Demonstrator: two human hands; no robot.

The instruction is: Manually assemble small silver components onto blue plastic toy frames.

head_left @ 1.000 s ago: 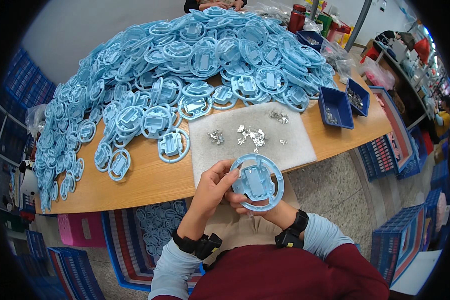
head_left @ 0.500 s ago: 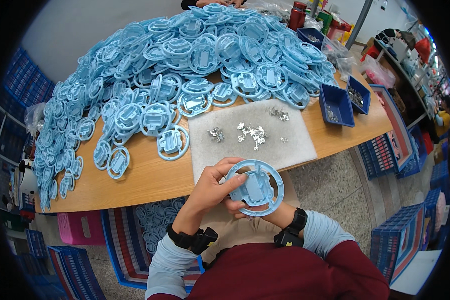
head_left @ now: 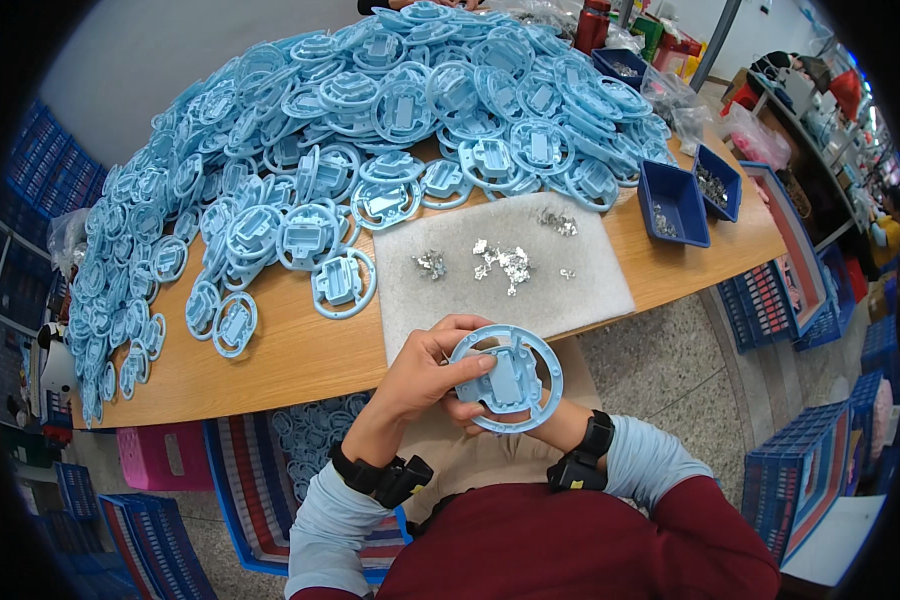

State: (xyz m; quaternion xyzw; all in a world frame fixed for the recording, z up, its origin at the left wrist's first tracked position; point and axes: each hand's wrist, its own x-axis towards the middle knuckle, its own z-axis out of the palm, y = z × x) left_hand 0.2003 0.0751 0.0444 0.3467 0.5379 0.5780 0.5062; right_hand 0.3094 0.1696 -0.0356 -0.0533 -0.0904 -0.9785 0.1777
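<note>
My left hand (head_left: 422, 375) is closed on the left side of a light-blue plastic toy steering wheel (head_left: 511, 384), its thumb pressed near the raised middle block. The ring is tilted toward me, showing its moulded inner face, just off the table's front edge above my lap. Behind the wheel's lower right is my right hand (head_left: 562, 424); its fingers are hidden by the part, so its grip does not show. Beyond the hands, a pale foam mat (head_left: 430, 311) carries small heaps of silvery metal pieces (head_left: 511, 264).
A large pile of matching wheels (head_left: 402, 110) covers much of the wooden table (head_left: 300, 378). Two dark-blue bins (head_left: 673, 205) with small metal parts stand right of the mat. Below the table's edge sits a lined blue crate (head_left: 232, 500) of wheels. Another person's hands show at the far edge.
The wheel and my hands have shifted very slightly down and left in the picture. My grip looks the same.
</note>
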